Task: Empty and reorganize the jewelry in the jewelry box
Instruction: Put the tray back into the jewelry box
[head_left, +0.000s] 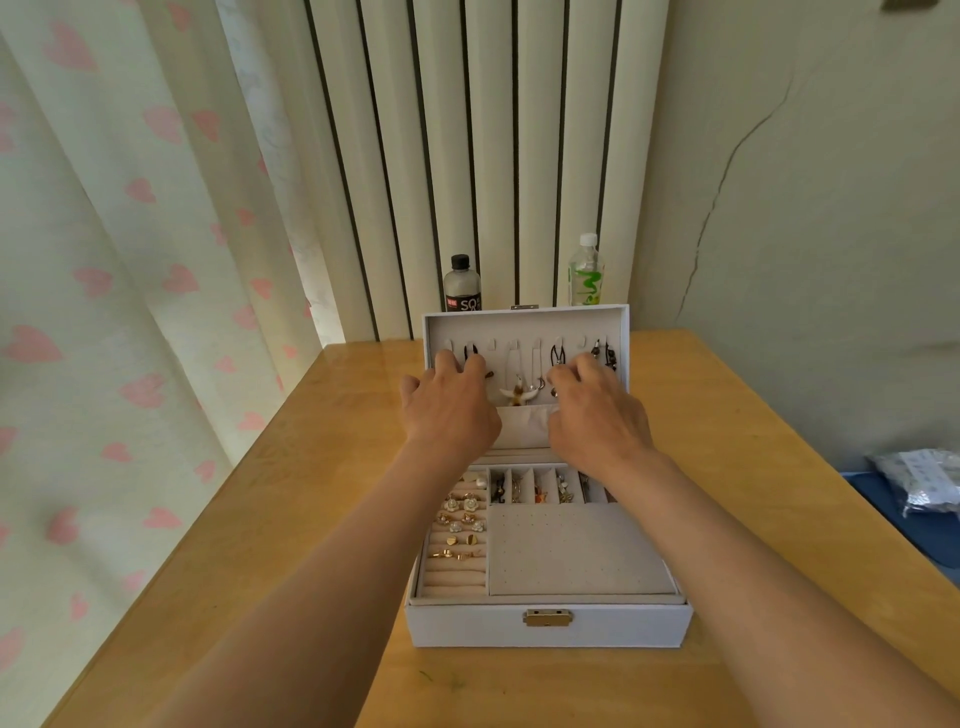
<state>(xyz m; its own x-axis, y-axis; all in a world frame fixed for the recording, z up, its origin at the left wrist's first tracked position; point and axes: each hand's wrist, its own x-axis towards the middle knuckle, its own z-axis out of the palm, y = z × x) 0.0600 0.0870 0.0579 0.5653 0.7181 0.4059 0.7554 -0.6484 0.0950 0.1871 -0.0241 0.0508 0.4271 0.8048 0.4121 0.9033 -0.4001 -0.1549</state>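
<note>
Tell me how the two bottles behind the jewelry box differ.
The left bottle has a black cap; the right bottle has a white one. The left bottle looks dark with a black label; the right bottle is clear with a green-and-white label. Both stand upright behind the open lid, which hides their bases.

A glossy yellow-brown wooden table (270, 519) carries two plastic bottles near its far edge: a dark one with a black cap (462, 286) and a clear one with a white cap and green label (586, 275). A cream curtain with pink hearts (130, 260) hangs at left. A crinkled plastic packet (919, 480) lies on a blue surface (883, 514) at right.
</note>
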